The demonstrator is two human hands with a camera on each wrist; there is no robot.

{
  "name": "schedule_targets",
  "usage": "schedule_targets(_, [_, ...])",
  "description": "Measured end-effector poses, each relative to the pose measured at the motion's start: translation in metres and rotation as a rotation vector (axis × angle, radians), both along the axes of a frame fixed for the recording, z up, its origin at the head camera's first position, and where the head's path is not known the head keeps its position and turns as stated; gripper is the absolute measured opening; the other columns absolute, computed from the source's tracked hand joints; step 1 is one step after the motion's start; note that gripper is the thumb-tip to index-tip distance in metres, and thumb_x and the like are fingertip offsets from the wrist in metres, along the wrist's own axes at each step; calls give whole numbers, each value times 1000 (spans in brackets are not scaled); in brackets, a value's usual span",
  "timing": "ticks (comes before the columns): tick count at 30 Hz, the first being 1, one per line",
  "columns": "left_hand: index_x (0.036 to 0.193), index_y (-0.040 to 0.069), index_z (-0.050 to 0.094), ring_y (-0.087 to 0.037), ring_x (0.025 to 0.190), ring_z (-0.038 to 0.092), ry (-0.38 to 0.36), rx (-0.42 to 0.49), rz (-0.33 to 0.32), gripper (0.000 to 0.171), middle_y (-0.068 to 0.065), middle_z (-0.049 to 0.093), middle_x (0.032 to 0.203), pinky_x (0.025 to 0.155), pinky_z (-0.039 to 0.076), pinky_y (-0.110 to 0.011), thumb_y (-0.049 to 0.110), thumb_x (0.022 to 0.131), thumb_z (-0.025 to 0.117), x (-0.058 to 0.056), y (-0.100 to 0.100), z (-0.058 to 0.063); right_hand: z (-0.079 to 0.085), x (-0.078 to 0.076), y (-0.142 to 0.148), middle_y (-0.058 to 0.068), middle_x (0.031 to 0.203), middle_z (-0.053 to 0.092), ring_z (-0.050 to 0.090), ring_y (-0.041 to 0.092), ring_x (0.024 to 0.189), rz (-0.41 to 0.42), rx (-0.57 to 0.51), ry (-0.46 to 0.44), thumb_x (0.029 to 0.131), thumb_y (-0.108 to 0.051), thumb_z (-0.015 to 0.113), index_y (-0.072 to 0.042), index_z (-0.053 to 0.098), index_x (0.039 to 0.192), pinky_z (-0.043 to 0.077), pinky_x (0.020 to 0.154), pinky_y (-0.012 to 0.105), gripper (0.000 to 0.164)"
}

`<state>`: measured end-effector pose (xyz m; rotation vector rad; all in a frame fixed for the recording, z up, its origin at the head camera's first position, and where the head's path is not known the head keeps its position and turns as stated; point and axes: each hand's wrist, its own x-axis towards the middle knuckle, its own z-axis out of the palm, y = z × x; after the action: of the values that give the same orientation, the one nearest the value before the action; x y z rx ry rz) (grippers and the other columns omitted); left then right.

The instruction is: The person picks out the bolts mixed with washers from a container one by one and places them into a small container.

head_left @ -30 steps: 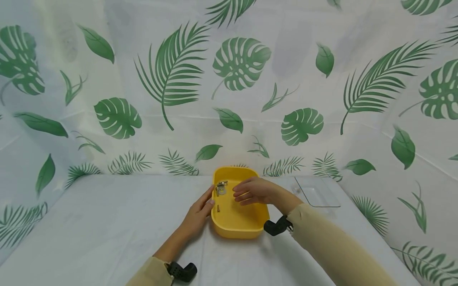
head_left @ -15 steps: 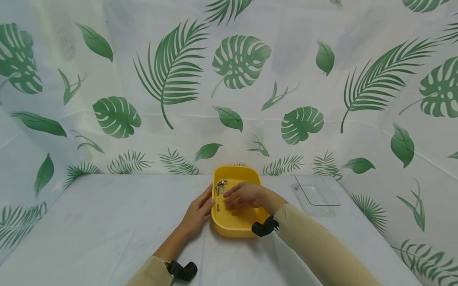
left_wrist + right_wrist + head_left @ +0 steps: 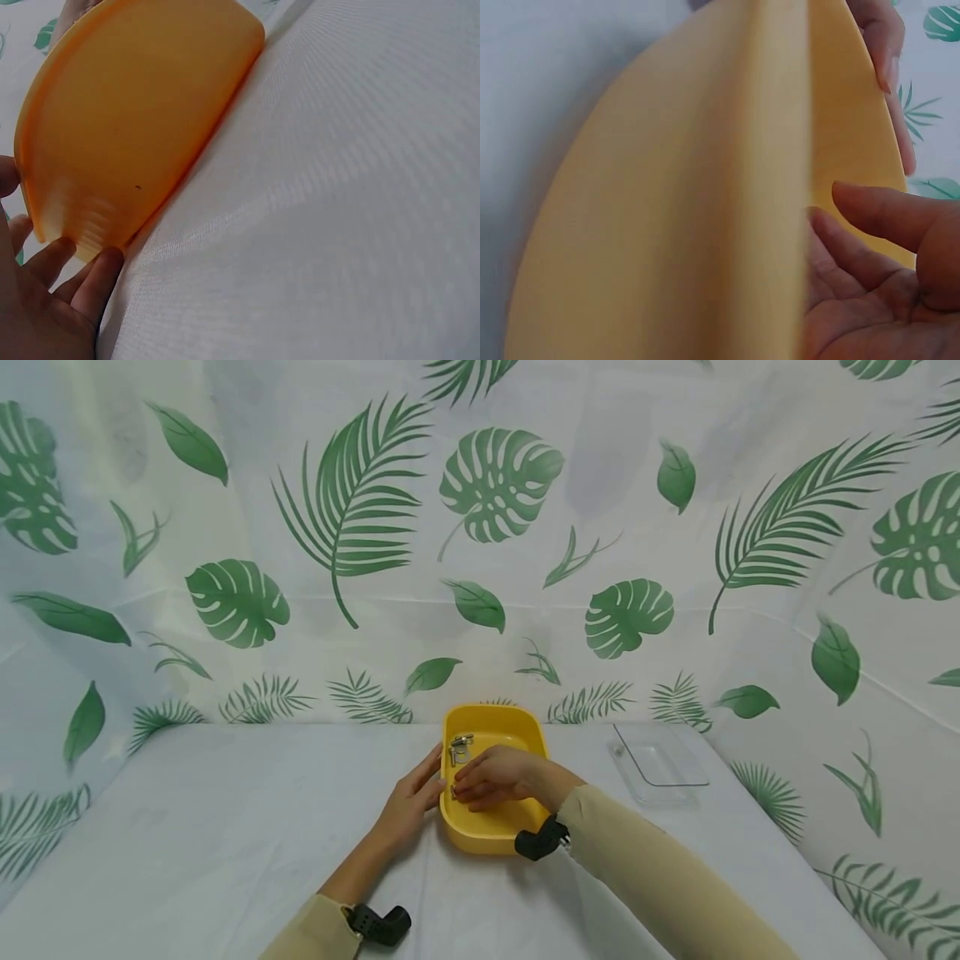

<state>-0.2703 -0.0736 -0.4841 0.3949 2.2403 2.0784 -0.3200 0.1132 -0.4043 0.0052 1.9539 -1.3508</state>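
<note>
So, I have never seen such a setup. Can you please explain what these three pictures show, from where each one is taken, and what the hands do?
There is no machine here, only a person with small cameras worn on the head and on both wrists. The wide picture comes from the head camera and looks down at a table covered with a white cloth. On it stands a yellow tray with some small metal parts inside, and to the right lies a clear plastic lid.

The two close pictures come from the wrist cameras, so the tray fills them. The left hand rests with straight fingers against the tray's outer left side. The right hand reaches into the tray, with its fingertips near a small screw. Whether it already pinches the screw cannot be seen.
</note>
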Motion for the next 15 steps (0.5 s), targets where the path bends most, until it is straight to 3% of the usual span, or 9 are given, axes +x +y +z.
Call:
schedule_targets(9, [160, 20, 31, -34, 140, 50, 12, -10, -2, 59, -17, 40, 160, 100, 57, -35, 15, 104, 49, 3, -1, 2, -15, 0, -10, 14, 105, 74, 72, 20, 89, -102, -91, -27, 99, -2, 57, 6, 66, 123, 61, 93, 39, 27])
schedule_targets(15, [161, 17, 30, -37, 142, 48, 23, -15, -9, 58, -20, 37, 161, 101, 57, -37, 16, 105, 48, 2, -1, 1, -16, 2, -14, 14, 98, 74, 73, 18, 84, -170, -97, -38, 99, -5, 59, 6, 69, 117, 62, 89, 33, 23])
